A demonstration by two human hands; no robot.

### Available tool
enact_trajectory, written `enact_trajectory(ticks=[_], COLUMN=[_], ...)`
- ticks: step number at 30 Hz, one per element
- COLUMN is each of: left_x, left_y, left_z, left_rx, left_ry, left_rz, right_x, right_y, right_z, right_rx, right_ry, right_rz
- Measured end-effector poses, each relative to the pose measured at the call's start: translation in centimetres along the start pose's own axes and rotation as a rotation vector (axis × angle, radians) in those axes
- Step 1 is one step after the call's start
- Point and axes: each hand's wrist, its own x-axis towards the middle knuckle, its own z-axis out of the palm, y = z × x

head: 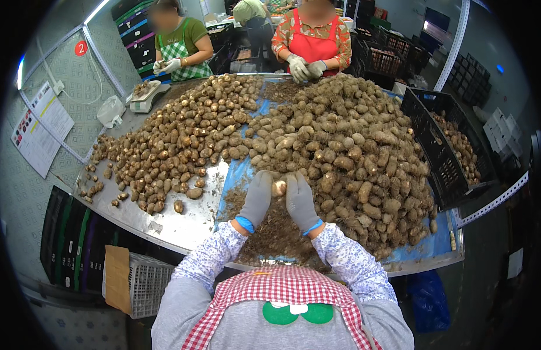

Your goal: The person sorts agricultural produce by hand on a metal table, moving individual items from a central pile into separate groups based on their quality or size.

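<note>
My left hand (257, 197) and my right hand (302, 199), both in grey gloves with blue at the cuffs, hold a small taro corm (279, 188) between their fingertips. A pale cut face on the corm is turned towards me. Below the hands, loose brown root fibre and soil (274, 232) cover the blue sheet. A large heap of hairy taro corms (353, 148) rises just beyond and to the right of my right hand. Farther left lies a heap of cleaner corms (178, 140), many with pale ends. My curled fingers hide part of the held corm.
A black crate (441, 162) with corms stands at the right edge. A knife (452, 234) lies at the near right corner. A scale (148, 97) sits at far left. Two gloved co-workers (183, 48) (312, 43) stand across the metal table (178, 227).
</note>
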Motion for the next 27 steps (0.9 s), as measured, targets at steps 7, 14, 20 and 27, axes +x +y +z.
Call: enact_trajectory(ticks=[7, 14, 20, 27], left_x=[1.3, -2.4, 0.0, -1.4], left_y=[7.4, 6.0, 8.5, 9.5], left_z=[-3.5, -1.5, -3.4, -3.4], left_rx=[-0.731, -0.003, -0.749, -0.466], left_ry=[-0.035, -0.019, -0.132, -0.176], left_rz=[-0.861, -0.207, -0.697, -0.539], right_x=[-2.5, -3.7, -3.7, -4.2], right_y=[-4.2, -4.9, -1.5, -5.3], right_z=[0.1, -2.6, -5.5, -3.9], right_rx=[0.160, -0.529, -1.040, -0.563], right_ry=[-0.098, -0.368, -0.340, -0.380], right_rz=[0.139, -0.102, -0.658, 0.004])
